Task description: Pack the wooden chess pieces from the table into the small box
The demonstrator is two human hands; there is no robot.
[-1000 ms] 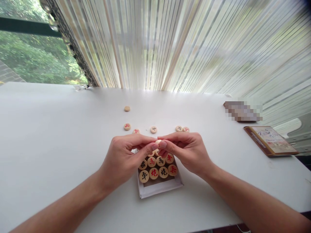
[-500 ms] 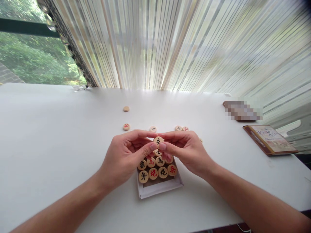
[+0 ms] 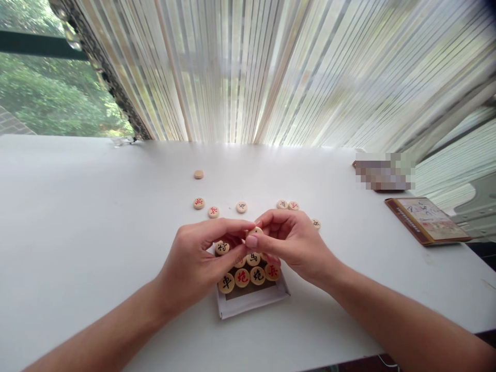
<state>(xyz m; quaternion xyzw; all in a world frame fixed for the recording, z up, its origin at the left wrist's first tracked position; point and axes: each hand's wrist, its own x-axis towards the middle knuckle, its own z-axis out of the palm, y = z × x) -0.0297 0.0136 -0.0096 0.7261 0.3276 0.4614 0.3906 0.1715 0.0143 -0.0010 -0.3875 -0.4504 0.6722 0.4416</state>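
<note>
Above the box, my left hand (image 3: 205, 256) and my right hand (image 3: 290, 240) meet at the fingertips around one round wooden xiangqi piece (image 3: 255, 232). My fingers cover most of its face. Under them lies a shallow white box (image 3: 256, 303) holding rows of xiangqi pieces with red and black characters. A black-marked piece (image 3: 226, 282) and a red-marked piece (image 3: 242, 278) show in its front row. My hands hide much of the back rows.
Beyond my hands, several loose pieces are scattered on the white table (image 3: 96, 222), among them a blank-looking one (image 3: 199, 174) and a red-marked one (image 3: 213, 212). A brown-edged flat box (image 3: 430, 221) lies at the right, before a blurred-out item (image 3: 383, 173). Striped curtains (image 3: 232, 67) hang behind.
Both hands have shifted slightly, and the piece between them is now more covered by my fingers. More of the loose pieces and the box's back left corner now show.
</note>
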